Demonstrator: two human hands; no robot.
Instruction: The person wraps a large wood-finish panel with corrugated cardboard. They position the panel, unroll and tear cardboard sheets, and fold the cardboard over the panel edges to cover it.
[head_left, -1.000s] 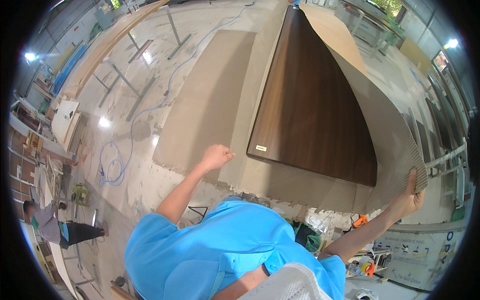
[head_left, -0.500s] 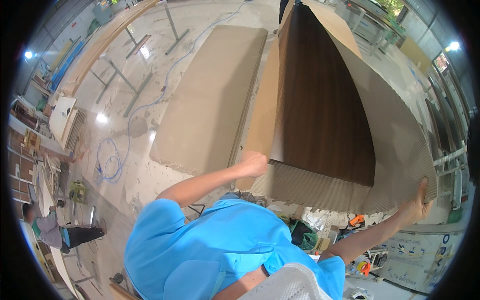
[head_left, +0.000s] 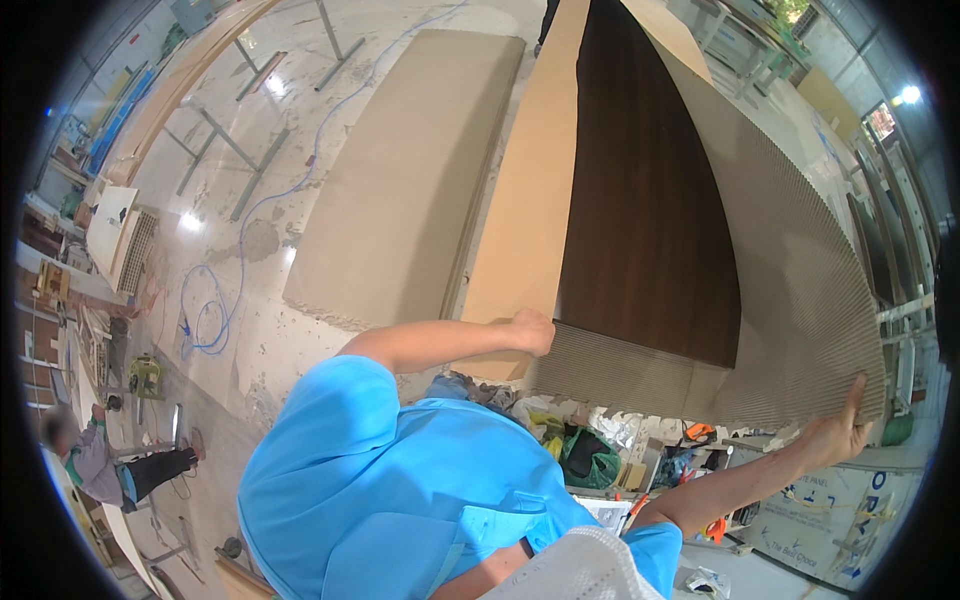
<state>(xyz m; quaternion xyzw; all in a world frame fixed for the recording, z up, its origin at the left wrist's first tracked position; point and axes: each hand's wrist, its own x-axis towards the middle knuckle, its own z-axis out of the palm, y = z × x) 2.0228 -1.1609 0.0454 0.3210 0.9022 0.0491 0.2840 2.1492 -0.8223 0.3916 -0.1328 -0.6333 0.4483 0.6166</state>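
Observation:
A long dark brown wood-look panel (head_left: 650, 190) lies in front of me on ribbed corrugated cardboard (head_left: 790, 240). Along the panel's left side runs a smooth tan flap (head_left: 525, 170), its edge lying over the panel. My left hand (head_left: 535, 332) is closed in a fist on the near end of that flap. Far out to the right, my right hand (head_left: 842, 435) grips the outer edge of the corrugated cardboard, thumb on the ribbed face. That side stands raised and curves up beside the panel. Most of the right fingers are hidden behind it.
A stack of flat tan sheets (head_left: 410, 180) lies on the floor to the left. Beyond it are a blue hose (head_left: 240, 260) and metal trestle legs (head_left: 235, 150). Another person (head_left: 110, 460) is at the far left. A green bag (head_left: 590, 455) and clutter lie near me.
My left hand has moved slightly right and nearer, drawing the tan flap farther over the dark panel. My right hand has shifted slightly nearer, still holding the cardboard edge. My view has shifted a little.

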